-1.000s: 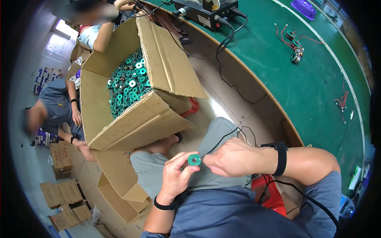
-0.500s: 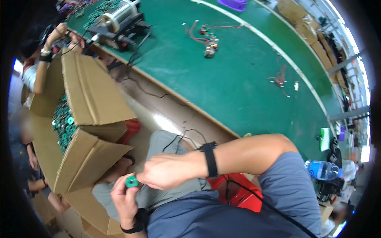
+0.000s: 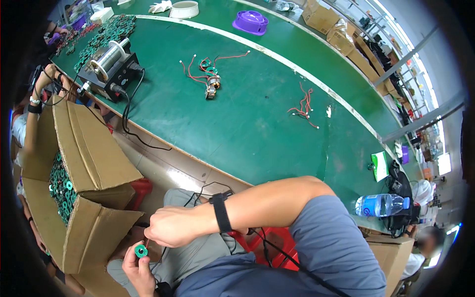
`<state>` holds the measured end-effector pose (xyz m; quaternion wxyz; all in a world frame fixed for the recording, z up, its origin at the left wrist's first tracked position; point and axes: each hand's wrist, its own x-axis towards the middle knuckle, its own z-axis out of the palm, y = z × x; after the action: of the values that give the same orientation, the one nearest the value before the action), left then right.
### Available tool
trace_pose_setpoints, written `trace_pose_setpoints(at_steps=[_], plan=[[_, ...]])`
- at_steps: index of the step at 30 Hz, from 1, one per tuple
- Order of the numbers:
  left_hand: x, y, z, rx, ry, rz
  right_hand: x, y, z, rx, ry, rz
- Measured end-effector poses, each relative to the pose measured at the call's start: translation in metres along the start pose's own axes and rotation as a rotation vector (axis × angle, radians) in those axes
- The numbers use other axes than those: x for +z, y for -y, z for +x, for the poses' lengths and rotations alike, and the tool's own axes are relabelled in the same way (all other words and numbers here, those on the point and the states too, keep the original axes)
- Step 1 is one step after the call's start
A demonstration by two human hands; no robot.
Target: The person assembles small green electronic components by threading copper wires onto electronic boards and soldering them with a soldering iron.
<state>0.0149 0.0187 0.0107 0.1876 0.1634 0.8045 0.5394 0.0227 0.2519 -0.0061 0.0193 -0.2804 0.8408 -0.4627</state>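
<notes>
Over my lap, my left hand (image 3: pixel 134 271) pinches a small round green circuit board (image 3: pixel 138 249) with a hole in its middle. My right hand (image 3: pixel 170 226) is closed just above and beside the board, back of the hand facing up. A short red wire (image 3: pixel 147 242) runs from the board up to my right fingertips, which look pinched on it. The fingertips themselves are partly hidden by the hand. To the left, an open cardboard box (image 3: pixel 94 148) holds a heap of similar green boards (image 3: pixel 62 190).
On the green table (image 3: pixel 237 133) stand a soldering machine with a wire spool (image 3: pixel 109 69), copper-wound motor parts (image 3: pixel 212 86), red wires (image 3: pixel 306 106) and a water bottle (image 3: pixel 381 205). A purple basin (image 3: pixel 250 22) sits farther back. A co-worker's hand (image 3: pixel 43 79) is at the far left. Cables hang near my lap.
The whole view has shifted, bringing more of the far table into sight. Both hands stay close together at the board, and the red wire between them now shows more clearly.
</notes>
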Motion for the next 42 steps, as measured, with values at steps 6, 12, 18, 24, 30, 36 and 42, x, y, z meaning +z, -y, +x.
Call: trace_pose_setpoints(at_steps=[6, 12, 18, 24, 30, 36, 42], plan=[[-0.003, -0.01, 0.0, -0.072, 0.02, 0.046, 0.003, 0.005, 0.004, 0.021, -0.059, 0.039], [-0.01, 0.0, -0.004, -0.049, -0.017, 0.029, 0.007, 0.007, 0.01, -0.014, 0.043, 0.042], [0.007, 0.005, 0.005, 0.049, -0.004, 0.087, 0.003, 0.008, 0.0, -0.048, 0.049, 0.136], [0.002, 0.01, -0.003, -0.028, -0.033, 0.025, -0.009, 0.018, 0.002, 0.047, 0.23, 0.03], [-0.003, 0.007, 0.002, 0.013, 0.01, 0.046, -0.006, 0.023, 0.005, 0.048, 0.223, 0.074], [-0.003, 0.015, 0.002, -0.004, 0.003, 0.018, -0.003, 0.016, 0.009, 0.014, 0.197, 0.047], [0.0, 0.012, 0.002, 0.003, -0.003, 0.044, 0.003, 0.013, 0.003, -0.013, 0.181, 0.032]])
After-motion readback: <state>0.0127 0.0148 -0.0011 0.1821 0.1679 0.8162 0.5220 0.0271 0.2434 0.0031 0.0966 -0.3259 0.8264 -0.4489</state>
